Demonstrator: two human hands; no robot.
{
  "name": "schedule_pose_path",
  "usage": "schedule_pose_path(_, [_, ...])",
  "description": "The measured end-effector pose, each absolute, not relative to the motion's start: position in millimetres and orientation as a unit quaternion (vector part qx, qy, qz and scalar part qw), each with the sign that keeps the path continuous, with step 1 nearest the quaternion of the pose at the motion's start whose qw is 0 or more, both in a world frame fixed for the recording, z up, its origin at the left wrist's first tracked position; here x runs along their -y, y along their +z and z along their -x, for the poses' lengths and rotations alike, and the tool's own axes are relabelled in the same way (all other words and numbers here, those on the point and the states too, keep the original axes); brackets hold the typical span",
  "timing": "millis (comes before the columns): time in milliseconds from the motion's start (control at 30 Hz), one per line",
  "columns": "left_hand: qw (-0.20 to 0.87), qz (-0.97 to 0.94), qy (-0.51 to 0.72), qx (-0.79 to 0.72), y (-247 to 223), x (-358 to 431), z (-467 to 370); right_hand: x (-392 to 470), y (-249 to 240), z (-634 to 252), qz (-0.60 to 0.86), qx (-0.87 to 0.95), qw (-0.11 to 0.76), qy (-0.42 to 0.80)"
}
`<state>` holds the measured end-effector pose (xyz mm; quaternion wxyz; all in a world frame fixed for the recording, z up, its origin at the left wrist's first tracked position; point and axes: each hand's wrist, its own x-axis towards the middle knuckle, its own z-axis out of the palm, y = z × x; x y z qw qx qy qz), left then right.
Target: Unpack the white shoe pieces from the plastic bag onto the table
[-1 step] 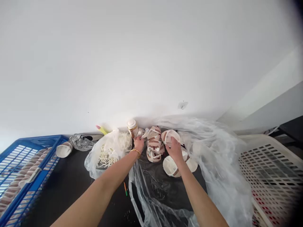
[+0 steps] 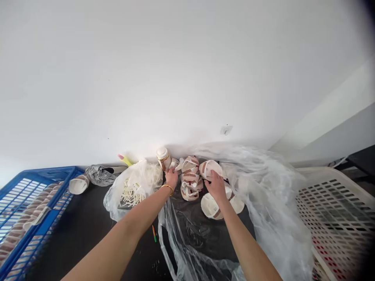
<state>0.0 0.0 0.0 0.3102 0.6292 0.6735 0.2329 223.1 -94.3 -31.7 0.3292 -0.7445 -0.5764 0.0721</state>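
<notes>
At the far left stood a blue crate [image 2: 43, 183] with rows of brown-and-white paper cups [image 2: 17, 230] lying in it. Just right of its far corner, one loose cup [image 2: 78, 184] lay on its side on the dark table [image 2: 84, 226], its long axis running left to right and its open mouth turned toward me and to the left. Beside it sat a crumpled grey bag [image 2: 101, 175], then a clear bag of pale paper strips [image 2: 133, 187].

My left hand [image 2: 171, 176], with a gold bangle [image 2: 167, 187] at the wrist, reached to the far edge of the table by the wall. Its fingers were closed on a small cup piece [image 2: 175, 164] just past the fingertips; I could not tell how tightly they pinched it. An upright stack of cups [image 2: 163, 157] stood just to the left of that hand, mouth upward.

Between my hands lay a heap of flattened cups [image 2: 190, 177], piled from near to far.

My right hand [image 2: 216, 184] had its fingers curled over the near edge of a cup [image 2: 210, 168] lying on its side, its axis running left to right, just beyond the fingertips. More cups [image 2: 212, 206] lay under and nearer than that wrist, mouths toward me, all on clear plastic sheeting [image 2: 263, 203]. At the far right stood a white crate [image 2: 336, 203].
</notes>
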Motion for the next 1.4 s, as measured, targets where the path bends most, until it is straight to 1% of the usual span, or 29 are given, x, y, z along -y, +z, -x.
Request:
schedule_pose_path(100, [0.262, -0.631, 0.22, -0.696, -9.2, -2.3, -3.9, 99.8, -43.6, -229.1, 0.738, 0.591, 0.316, 0.08])
schedule_pose_path(267, [0.214, -0.679, 0.186, -0.677, -11.7, 1.4, -7.7, 103.6, -50.7, -226.3, 0.735, 0.589, 0.324, 0.09])
schedule_pose_path(467, [0.211, -0.74, 0.146, -0.622, -6.3, -10.4, -15.4, 104.1, -52.0, -216.4, 0.752, 0.565, 0.334, 0.06])
schedule_pose_path(600, [0.209, -0.763, 0.17, -0.587, 13.7, -13.2, -12.7, 100.5, -45.0, -221.3, 0.769, 0.54, 0.34, 0.038])
schedule_pose_path(767, [0.195, -0.793, 0.212, -0.536, 52.8, 31.7, 24.8, 129.8, -21.4, -199.8, 0.771, 0.507, 0.383, 0.035])
schedule_pose_path(867, [0.193, -0.818, 0.225, -0.494, 53.1, 82.0, 65.4, 171.9, -15.3, -156.2, 0.755, 0.523, 0.394, 0.045])
schedule_pose_path(933, [0.205, -0.824, 0.201, -0.489, 40.0, 116.7, 95.7, 201.5, -18.8, -121.8, 0.744, 0.545, 0.382, 0.058])
schedule_pose_path(1000, [0.22, -0.831, 0.117, -0.497, 23.1, 146.4, 124.3, 225.2, -26.0, -90.3, 0.738, 0.567, 0.358, 0.073])
schedule_pose_path(1100, [0.244, -0.838, 0.044, -0.486, 5.6, 174.7, 157.4, 244.5, -34.7, -56.5, 0.739, 0.591, 0.309, 0.094])
schedule_pose_path(1267, [0.286, -0.832, -0.006, -0.476, 5.9, 177.9, 183.2, 250.2, -26.1, -35.8, 0.727, 0.633, 0.227, 0.138])
schedule_pose_path(1400, [0.32, -0.818, -0.017, -0.477, 12.2, 164.5, 190.2, 257.1, -2.5, -51.1, 0.717, 0.648, 0.203, 0.158])
